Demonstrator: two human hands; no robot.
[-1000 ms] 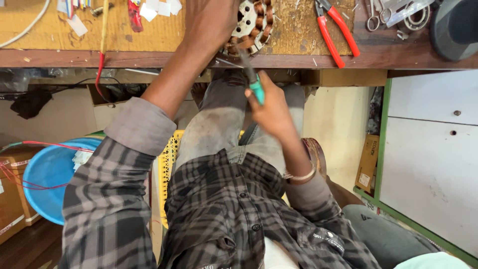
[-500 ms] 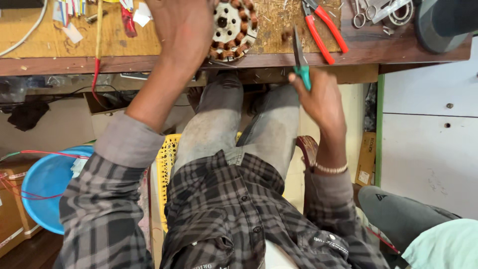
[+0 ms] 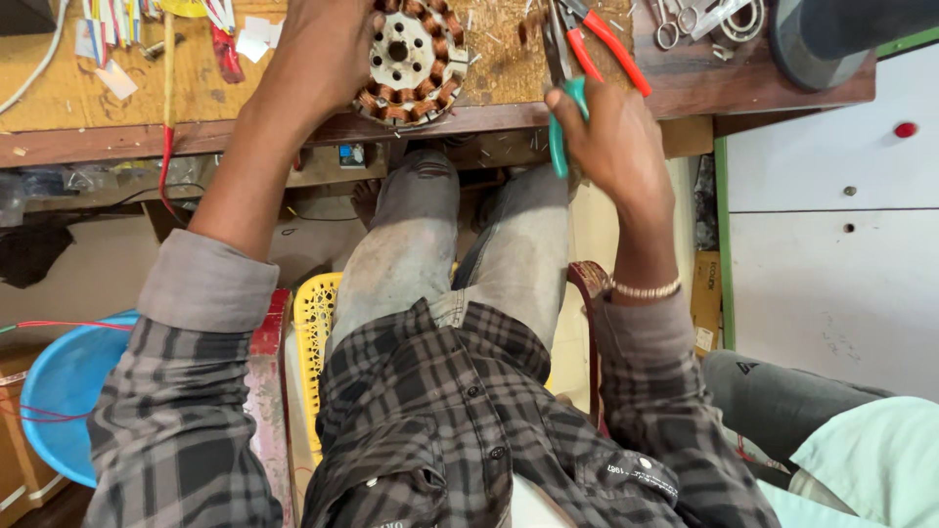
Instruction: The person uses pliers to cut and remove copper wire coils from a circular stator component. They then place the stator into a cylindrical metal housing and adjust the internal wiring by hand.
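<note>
Copper-wound stator point(image 3: 411, 59) at bench edge point(image 3: 245, 132), left hand point(image 3: 328, 49).

Left hand point(image 3: 328, 49) top centre-left, fingers curled in a grip; right hand point(image 3: 611, 137) upper centre-right, fist closed, forearms extended upward.

Wooden tabletop point(image 3: 88, 93) along the top, worn and scratched, dark front edge. White cabinet point(image 3: 831, 264) with green trim at right. Pale floor point(image 3: 83, 279) below. Blue tub point(image 3: 64, 391) at left beside a yellow stool point(image 3: 315, 323). Cardboard box point(image 3: 704, 288) by the cabinet. Even daylight.
</note>
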